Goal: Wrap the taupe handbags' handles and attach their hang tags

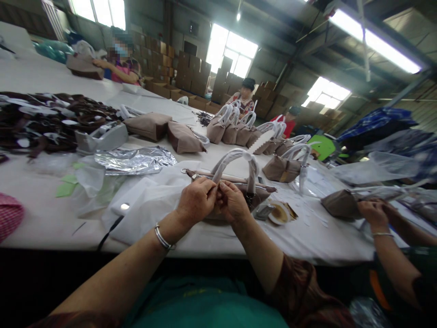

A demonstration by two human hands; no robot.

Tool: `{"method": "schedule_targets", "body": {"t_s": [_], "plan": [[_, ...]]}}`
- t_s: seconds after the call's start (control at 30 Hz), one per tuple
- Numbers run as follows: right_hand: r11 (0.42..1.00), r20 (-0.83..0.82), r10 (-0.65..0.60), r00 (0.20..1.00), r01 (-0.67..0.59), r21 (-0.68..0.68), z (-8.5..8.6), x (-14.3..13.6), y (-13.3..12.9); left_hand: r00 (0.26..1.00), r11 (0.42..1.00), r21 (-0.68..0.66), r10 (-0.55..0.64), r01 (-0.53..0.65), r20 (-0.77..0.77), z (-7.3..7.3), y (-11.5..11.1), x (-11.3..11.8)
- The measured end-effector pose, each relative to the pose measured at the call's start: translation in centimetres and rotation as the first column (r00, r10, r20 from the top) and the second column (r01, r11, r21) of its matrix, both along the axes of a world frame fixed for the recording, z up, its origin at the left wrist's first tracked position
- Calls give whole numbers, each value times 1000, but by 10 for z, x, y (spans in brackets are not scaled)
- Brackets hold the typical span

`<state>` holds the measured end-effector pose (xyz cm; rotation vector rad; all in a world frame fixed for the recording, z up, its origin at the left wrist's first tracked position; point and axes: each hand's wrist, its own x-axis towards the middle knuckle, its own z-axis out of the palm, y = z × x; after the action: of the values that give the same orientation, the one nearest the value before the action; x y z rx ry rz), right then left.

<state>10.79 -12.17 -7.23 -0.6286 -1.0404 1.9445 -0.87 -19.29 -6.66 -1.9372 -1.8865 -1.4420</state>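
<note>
Nearest to us, below the handbag (218,215), is our green garment (201,305); a silver bangle (162,237) circles our left wrist. Our left hand (197,199) and right hand (234,200) meet at the front of this taupe bag, which sits upright on a white-covered table (205,243) right before us. Thumbs and fingers are drawn together in narrow pinches near the foot of its pale-wrapped handles (251,165); what lies between the fingertips is hidden, so we cannot tell what either hand holds. Just right of the bag lies a tape roll (280,212). Touching its left side, crumpled white plastic (150,200) spreads out, with green scraps (66,187) farther left. Well to its right, a co-worker's hands (373,213) are at another bag (337,203). Behind it on the left lie a silvery sheet (136,159), a grey tape dispenser (100,136) and a heap of dark brown strips (51,120). Beyond it stands a row of similar bags (243,134), handles up. Farther behind it are a person in pink (124,75) on the left, stacked cartons (191,73) and bright windows (232,50).
</note>
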Motion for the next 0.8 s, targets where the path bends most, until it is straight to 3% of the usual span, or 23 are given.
{"method": "schedule_targets", "body": {"t_s": [0.27, 0.6, 0.67, 0.73, 0.8], "plan": [[1000, 45, -12, 999, 11, 24, 1, 1, -2, 1000, 1000, 0, 13, -13, 8, -2, 0, 1], [947, 161, -182, 970, 129, 294, -2, -1, -5, 998, 999, 29, -33, 35, -56, -8, 9, 0], [891, 206, -245, 947, 136, 433, -3, 8, -10, 994, 997, 18, -71, 72, -86, -9, 9, -6], [767, 232, -364, 902, 149, 624, -5, 27, -18, 992, 998, 39, -47, 52, -117, -10, 3, -15], [622, 214, -513, 831, 188, 760, -11, 54, -25, 989, 993, 110, 52, -37, -138, -10, -9, -21]]}}
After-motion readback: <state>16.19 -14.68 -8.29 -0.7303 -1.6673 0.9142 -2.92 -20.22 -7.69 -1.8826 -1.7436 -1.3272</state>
